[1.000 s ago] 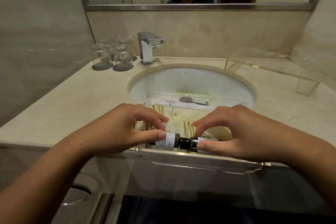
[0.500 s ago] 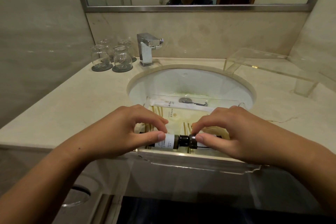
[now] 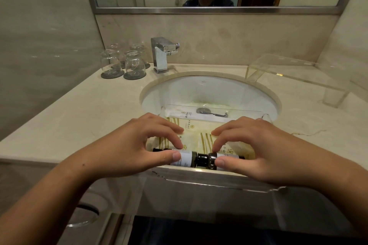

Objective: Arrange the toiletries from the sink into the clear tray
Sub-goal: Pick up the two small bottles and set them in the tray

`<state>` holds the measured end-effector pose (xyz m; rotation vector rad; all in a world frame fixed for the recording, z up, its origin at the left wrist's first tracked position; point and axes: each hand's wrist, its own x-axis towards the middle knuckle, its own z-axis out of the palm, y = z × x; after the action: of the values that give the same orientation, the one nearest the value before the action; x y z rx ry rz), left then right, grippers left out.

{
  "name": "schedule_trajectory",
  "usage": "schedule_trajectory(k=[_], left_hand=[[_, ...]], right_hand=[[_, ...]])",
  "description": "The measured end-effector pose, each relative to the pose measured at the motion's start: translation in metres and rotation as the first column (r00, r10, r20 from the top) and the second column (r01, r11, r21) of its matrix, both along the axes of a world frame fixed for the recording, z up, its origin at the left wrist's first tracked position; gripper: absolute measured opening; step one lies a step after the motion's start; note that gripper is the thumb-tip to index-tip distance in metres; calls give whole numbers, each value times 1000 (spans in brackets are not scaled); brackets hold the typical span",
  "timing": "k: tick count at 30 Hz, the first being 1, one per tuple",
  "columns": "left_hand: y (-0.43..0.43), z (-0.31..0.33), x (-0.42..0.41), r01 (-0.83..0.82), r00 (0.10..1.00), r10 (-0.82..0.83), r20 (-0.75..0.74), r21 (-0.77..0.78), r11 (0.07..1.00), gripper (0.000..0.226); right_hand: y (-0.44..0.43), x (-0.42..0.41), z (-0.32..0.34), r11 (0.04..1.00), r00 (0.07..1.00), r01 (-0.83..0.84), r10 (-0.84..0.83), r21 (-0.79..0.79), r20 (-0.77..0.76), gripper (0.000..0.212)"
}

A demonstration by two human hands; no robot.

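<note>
A clear tray (image 3: 217, 182) rests across the front of the white sink (image 3: 211, 89). Two small dark bottles with white labels lie end to end along the tray's near wall. My left hand (image 3: 127, 149) pinches the left bottle (image 3: 187, 158) between thumb and fingers. My right hand (image 3: 256, 151) pinches the right bottle (image 3: 211, 160) the same way. Behind the bottles lie cream packets with gold stripes (image 3: 191, 125) and a long white packet (image 3: 191, 114) at the tray's far side. My hands hide the outer ends of both bottles.
A chrome tap (image 3: 162, 53) stands behind the basin. Upturned glasses on dark coasters (image 3: 123, 63) sit at the back left. A clear acrylic riser (image 3: 294, 71) stands at the back right. The marble counter (image 3: 69, 115) ends in a front edge under my wrists.
Both hands have stayed on the bottles. The bottles have shifted slightly, caps now butted together along the tray's near wall.
</note>
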<state>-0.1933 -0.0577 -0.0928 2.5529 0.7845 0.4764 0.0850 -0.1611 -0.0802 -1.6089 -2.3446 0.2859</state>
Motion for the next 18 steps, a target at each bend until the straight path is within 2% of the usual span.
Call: schedule_trajectory(k=[6,14,18], left_hand=[[3,4,0,-14,999,13,49,7,1000,24],[33,19,22,-45,996,43,84,19,999,26],[64,24,37,-73,991,73,114,0,997,37]], right_hand=[[5,5,1,998,999,8,-6,65,-31,38],[34,19,16,993,985,57,-40,99,-168,29],[64,35,19,987,974,108,-82,117,-211,24]])
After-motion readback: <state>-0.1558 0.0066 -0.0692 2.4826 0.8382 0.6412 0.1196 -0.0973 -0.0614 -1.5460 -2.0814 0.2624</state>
